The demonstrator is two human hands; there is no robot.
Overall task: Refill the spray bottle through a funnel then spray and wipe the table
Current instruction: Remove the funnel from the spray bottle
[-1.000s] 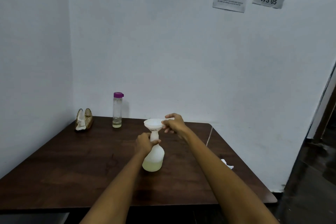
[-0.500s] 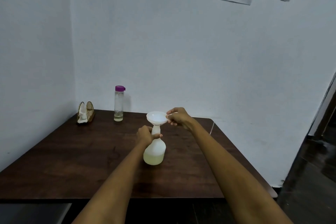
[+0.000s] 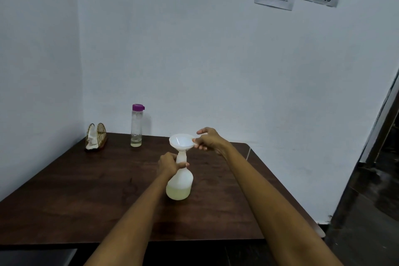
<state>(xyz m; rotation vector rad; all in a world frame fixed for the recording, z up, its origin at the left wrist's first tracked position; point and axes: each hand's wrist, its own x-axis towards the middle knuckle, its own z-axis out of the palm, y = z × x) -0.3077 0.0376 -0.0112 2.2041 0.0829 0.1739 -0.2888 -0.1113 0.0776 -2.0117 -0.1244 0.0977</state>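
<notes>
A white translucent spray bottle (image 3: 180,183) without its spray head stands on the dark wooden table (image 3: 86,190), with pale yellow liquid in its lower part. My left hand (image 3: 169,163) grips its neck. A white funnel (image 3: 181,142) sits upright in the bottle's mouth, and my right hand (image 3: 207,138) pinches its rim tab on the right side. A clear bottle with a purple cap (image 3: 136,125) stands at the back of the table, a little liquid at its bottom.
A gold wire holder with a white cloth (image 3: 96,136) stands in the back left corner. White walls close the table on the left and back. The table's right edge (image 3: 280,179) borders a dark floor and doorway.
The view tilted and shifted slightly. Both hands stay on the bottle neck and the funnel; the funnel sits a little straighter in the mouth. The white item by the right edge is hidden now.
</notes>
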